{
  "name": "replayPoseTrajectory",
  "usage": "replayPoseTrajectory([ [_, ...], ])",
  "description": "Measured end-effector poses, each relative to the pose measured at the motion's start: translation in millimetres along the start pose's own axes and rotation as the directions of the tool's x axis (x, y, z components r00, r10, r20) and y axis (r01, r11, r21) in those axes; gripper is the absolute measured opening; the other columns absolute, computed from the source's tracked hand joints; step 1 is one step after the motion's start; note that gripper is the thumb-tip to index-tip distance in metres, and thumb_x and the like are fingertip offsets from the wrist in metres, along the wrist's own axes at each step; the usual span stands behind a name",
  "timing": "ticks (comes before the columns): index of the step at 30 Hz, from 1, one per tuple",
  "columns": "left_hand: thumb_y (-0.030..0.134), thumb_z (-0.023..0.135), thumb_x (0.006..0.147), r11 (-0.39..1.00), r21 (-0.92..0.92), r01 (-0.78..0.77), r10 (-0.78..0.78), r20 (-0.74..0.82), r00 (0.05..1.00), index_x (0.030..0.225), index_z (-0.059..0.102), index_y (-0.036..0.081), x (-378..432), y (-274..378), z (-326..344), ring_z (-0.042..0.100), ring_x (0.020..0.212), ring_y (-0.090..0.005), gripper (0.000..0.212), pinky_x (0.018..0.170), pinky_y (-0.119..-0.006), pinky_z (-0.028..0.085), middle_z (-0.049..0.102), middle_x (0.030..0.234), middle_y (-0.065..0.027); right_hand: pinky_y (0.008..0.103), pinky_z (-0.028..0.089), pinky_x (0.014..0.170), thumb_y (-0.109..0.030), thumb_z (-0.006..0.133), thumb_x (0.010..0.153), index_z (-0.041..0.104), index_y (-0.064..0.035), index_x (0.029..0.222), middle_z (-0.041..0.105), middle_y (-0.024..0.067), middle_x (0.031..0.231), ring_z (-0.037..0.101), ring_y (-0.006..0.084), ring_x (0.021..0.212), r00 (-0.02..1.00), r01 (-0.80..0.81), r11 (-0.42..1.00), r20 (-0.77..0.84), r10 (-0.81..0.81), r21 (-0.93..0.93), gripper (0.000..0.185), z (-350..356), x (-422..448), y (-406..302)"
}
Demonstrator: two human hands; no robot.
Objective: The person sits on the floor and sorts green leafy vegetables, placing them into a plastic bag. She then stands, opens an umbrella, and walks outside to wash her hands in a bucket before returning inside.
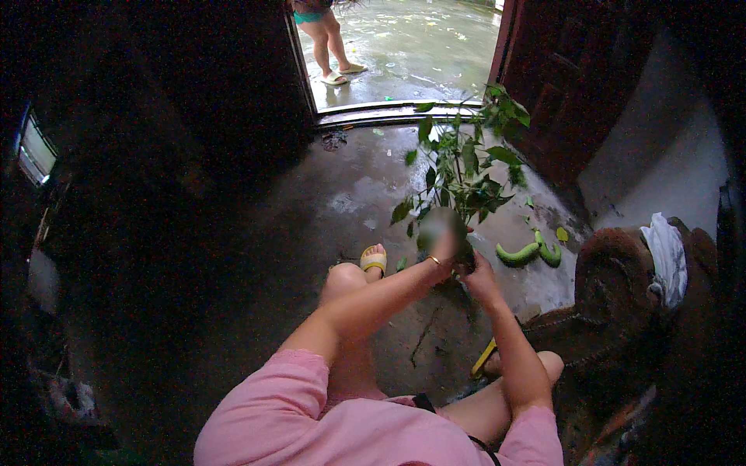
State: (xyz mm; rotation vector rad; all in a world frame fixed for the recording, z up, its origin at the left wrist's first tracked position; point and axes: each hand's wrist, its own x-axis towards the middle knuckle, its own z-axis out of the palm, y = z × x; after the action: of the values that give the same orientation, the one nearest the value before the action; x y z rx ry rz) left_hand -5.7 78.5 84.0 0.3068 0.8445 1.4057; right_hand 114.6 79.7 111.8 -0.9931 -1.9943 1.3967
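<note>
A bunch of leafy green stems rises from my hands and fans out toward the doorway. My left hand, below a gold-coloured bracelet, is closed around the stems; a blurred patch covers much of it. Just below and to its right, my right hand grips the lower end of the same bunch. The exact finger positions are partly hidden. On the floor to the right lie two curved green gourds, touching each other, with a yellow leaf beside them.
Ahead, a raised door sill crosses the open doorway. Outside on wet ground stands a person in slippers. A brown armchair with a white cloth over it is close on my right. Loose stems and leaf scraps litter the floor.
</note>
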Motion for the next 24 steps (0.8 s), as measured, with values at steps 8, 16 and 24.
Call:
replayPoseTrajectory([
  [8, 0.032, 0.039, 0.085, 0.990, 0.112, -0.084, 0.103, -0.180, 0.978, 0.100, 0.045, 0.012, 8, 3, 0, 0.046, 0.077, -0.0161, 0.026, 0.069, -0.030, 0.038, 0.046, 0.087, -0.0027, 0.0252, 0.041, 0.065, -0.010, 0.060, 0.076, 0.052, -0.0017, 0.101, 0.056, 0.0031, 0.082, 0.049, 0.0106, 0.072, 0.984, 0.126, 0.992, -0.123, -0.128, -0.022, 0.027, 6, -8, -3],
  [16, 0.025, 0.054, 0.072, 0.042, 0.992, -0.123, 0.367, 0.099, 0.925, 0.085, 0.054, 0.008, 64, -11, -68, 0.056, 0.065, -0.0242, 0.021, 0.055, -0.036, 0.045, 0.057, 0.074, -0.0081, 0.0249, 0.041, 0.059, -0.010, 0.052, 0.080, 0.054, -0.0016, 0.095, 0.055, 0.0042, 0.075, 0.047, 0.0092, 0.067, 0.905, 0.306, 0.934, -0.246, -0.346, -0.187, 0.017, 20, -12, -8],
  [24, 0.018, 0.047, 0.074, 0.147, 0.761, -0.632, 0.696, 0.374, 0.612, 0.082, 0.050, 0.009, 106, -33, -110, 0.044, 0.063, -0.0145, 0.012, 0.056, -0.028, 0.039, 0.046, 0.071, -0.0037, 0.0218, 0.037, 0.051, -0.013, 0.045, 0.085, 0.053, -0.0041, 0.087, 0.053, -0.0011, 0.069, 0.045, 0.0060, 0.059, 0.867, 0.285, 0.940, -0.367, -0.336, -0.186, 0.012, 48, 8, 39],
])
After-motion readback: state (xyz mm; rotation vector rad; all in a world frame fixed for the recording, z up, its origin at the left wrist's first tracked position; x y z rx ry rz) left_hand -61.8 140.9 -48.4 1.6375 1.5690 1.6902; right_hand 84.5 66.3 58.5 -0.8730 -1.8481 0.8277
